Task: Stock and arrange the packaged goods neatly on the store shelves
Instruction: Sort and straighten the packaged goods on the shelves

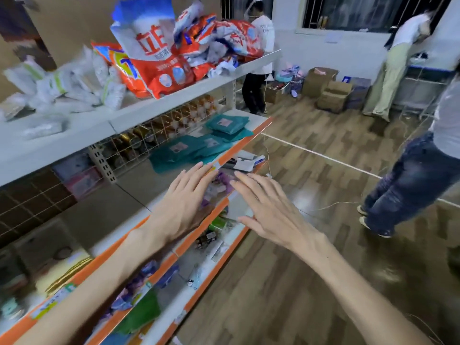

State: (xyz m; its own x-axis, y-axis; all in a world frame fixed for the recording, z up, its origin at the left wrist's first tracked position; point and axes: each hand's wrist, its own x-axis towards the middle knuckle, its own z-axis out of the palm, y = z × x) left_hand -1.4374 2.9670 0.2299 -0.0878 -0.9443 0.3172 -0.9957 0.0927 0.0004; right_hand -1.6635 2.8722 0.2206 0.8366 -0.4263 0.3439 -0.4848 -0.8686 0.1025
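Both my hands reach forward at the front edge of the middle shelf [251, 135], which has an orange strip. My left hand [185, 200] has straight fingers and hovers over the shelf edge, empty. My right hand [268, 207] is spread flat beside it, just off the shelf front, also empty. Between and below them lies a blurred purple packet [220, 181] on a lower shelf. Several teal flat packets [196, 148] lie loosely on the middle shelf beyond my fingers. Red and blue detergent bags [154, 63] are piled on the top shelf.
White wrapped packs [74, 88] crowd the top shelf's left. Lower shelves hold mixed small goods [214, 235]. Three people stand in the aisle: one in jeans [408, 185] at right, two farther back. Cardboard boxes [333, 93] sit on the wooden floor. A thin cord [323, 158] crosses the floor.
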